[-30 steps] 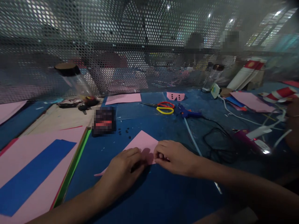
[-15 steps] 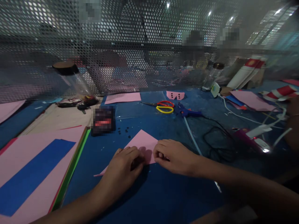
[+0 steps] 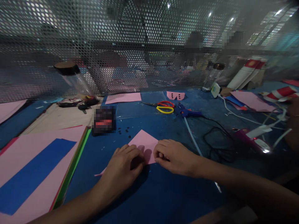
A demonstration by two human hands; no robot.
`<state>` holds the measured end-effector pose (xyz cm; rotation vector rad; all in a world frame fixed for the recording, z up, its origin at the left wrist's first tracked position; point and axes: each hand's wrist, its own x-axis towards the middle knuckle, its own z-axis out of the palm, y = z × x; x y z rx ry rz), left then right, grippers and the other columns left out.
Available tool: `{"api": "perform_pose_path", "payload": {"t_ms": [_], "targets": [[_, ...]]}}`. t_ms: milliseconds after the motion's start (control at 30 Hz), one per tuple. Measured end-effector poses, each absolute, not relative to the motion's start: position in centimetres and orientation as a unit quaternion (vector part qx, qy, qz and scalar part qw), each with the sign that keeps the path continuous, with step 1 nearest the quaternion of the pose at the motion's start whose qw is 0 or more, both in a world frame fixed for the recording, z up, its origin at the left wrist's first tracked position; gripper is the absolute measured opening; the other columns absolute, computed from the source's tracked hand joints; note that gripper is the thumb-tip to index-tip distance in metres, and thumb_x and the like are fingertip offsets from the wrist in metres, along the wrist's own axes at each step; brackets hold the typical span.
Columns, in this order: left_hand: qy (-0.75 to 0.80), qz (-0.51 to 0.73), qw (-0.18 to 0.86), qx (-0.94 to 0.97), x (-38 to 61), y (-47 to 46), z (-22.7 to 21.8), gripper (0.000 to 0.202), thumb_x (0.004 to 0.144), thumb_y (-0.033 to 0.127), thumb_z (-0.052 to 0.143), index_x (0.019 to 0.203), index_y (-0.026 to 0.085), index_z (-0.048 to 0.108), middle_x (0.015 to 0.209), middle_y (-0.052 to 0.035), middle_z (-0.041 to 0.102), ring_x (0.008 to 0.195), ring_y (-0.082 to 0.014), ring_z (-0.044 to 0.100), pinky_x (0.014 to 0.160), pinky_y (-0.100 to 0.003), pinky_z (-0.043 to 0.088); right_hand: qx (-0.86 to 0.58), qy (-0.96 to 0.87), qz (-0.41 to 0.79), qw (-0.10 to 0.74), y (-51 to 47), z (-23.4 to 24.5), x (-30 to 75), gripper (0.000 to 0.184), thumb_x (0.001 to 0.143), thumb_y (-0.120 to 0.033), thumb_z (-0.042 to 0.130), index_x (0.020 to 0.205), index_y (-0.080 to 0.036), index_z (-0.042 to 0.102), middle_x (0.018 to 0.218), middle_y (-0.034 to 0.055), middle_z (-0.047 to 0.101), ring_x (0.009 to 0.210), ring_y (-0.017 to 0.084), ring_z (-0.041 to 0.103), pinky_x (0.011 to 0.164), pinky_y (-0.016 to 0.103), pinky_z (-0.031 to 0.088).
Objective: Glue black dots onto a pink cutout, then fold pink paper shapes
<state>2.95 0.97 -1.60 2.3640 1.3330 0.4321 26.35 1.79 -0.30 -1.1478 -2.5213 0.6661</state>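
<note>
Paper (image 3: 143, 138) beneath my left hand (image 3: 126, 162), meeting my right hand (image 3: 173, 156); both curled, grip unclear; likely folding, next needing firm creasing.

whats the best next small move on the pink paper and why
Perhaps press the left hand along the near edge of the pink paper while the right hand steadies it: both hands sit there, and its left tip pokes out beyond the left hand.

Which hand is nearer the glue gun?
Right. The right hand is on the near side of the glue gun, at the edge of the paper; the left hand is farther off, to the left, over the paper.
</note>
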Motion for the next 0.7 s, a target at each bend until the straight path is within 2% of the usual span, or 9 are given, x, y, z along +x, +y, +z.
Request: {"api": "perform_pose_path", "payload": {"t_ms": [267,433,700], "targets": [[0.484,0.144,0.190,0.842,2.9,0.8,-1.3,0.011,0.085,0.015,0.057,0.084,0.023,0.064,0.084,0.0003,0.066,0.084,-0.0216,0.057,0.074,-0.034,0.035,-0.401,-0.876,0.228,0.144,1.8,-0.3,26.3,0.006,0.090,-0.015,0.061,0.089,-0.020,0.058,0.089,-0.0019,0.064,0.082,0.014,0.054,0.077,0.028,0.038],[0.485,0.147,0.199,0.839,2.5,0.9,-1.7,0.012,0.087,0.016,0.055,0.085,0.024,0.064,0.086,0.0000,0.068,0.086,-0.0224,0.057,0.076,-0.035,0.036,-0.399,-0.878,0.226,0.138,1.9,-0.4,26.2,0.007,0.090,-0.014,0.061,0.089,-0.021,0.058,0.089,-0.0009,0.065,0.083,0.015,0.055,0.076,0.029,0.037],[0.492,0.142,0.225,0.828,1.8,0.8,-1.1,0.013,0.086,0.016,0.055,0.079,0.024,0.063,0.079,0.0012,0.067,0.081,-0.0225,0.058,0.074,-0.035,0.038,-0.397,-0.879,0.224,0.142,1.8,-0.4,26.4,0.007,0.090,-0.014,0.060,0.089,-0.020,0.058,0.089,-0.0012,0.064,0.081,0.014,0.053,0.076,0.028,0.037]]}}
